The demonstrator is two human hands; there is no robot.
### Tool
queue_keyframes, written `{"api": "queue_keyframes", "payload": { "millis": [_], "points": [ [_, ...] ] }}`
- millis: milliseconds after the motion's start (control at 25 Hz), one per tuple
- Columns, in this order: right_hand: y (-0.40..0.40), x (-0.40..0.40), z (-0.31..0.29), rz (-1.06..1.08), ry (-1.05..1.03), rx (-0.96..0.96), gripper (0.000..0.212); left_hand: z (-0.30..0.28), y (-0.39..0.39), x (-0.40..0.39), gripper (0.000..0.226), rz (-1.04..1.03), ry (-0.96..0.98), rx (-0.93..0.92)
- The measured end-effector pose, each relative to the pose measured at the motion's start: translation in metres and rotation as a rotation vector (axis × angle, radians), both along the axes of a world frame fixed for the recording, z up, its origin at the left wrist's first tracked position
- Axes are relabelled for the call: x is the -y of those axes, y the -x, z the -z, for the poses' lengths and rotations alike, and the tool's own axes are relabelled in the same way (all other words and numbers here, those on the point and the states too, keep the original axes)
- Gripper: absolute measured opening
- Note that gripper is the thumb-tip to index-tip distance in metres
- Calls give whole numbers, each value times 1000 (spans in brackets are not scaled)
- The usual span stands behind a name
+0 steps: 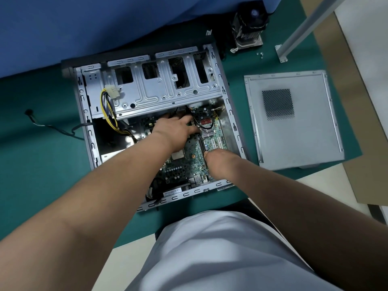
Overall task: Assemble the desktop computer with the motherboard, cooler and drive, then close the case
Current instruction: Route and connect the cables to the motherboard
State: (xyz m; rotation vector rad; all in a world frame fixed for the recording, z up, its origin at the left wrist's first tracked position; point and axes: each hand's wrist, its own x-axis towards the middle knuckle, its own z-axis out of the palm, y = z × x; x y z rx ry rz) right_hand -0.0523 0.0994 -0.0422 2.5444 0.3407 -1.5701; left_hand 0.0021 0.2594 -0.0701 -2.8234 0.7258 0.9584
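Head view. The case lies on its side on the green surface, open face up, with the motherboard down inside it. Its long axis runs from the near rim of the case, close to my body, away toward the drive cage at the far end.

My left hand lies over the far half of the motherboard, fingers stretched out fairly straight and pointing right, toward the small finned heatsink. The fingertips look to press on the board or a black cable there; I cannot tell which. It grasps nothing that I can see.

My right hand is at the board's right edge, near the white slots, fingers curled downward. They seem to pinch the board's edge, but the fingertips are hidden, so I cannot tell for sure.

Judgement: the motherboard is being seated, both hands nudging it onto its mounts. The right hand is nearer the right wall of the case, so a shift along the short axis would fall to it.

The cooler stands well apart on the surface beyond the case's far right corner, nearer my right hand. Loose screws lie just beside it. The side panel lies flat to the right of the case, apart from it.
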Motion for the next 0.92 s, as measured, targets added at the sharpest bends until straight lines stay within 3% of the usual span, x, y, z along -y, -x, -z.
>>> {"api": "queue_keyframes", "payload": {
  "millis": [240, 480, 600, 800, 920],
  "points": [
    [3, -6, -1, -97, 81, -95, 79, 5, 8, 0, 90, -1, 27, -56],
    [2, -7, -5, -18, 34, 3, 37, 7, 9, -5, 90, -1, 1, -67],
    [2, -8, -3, 6, 43, -27, 38, 8, 9, -2, 84, -13, -2, -56],
    [4, -8, -6, 20, 70, -54, 63, 7, 13, 0, 84, -43, 28, -66],
    [5, -8, -13, 81, 31, 78, 49, 6, 20, -4, 75, -95, 122, -16]
  ]
}}
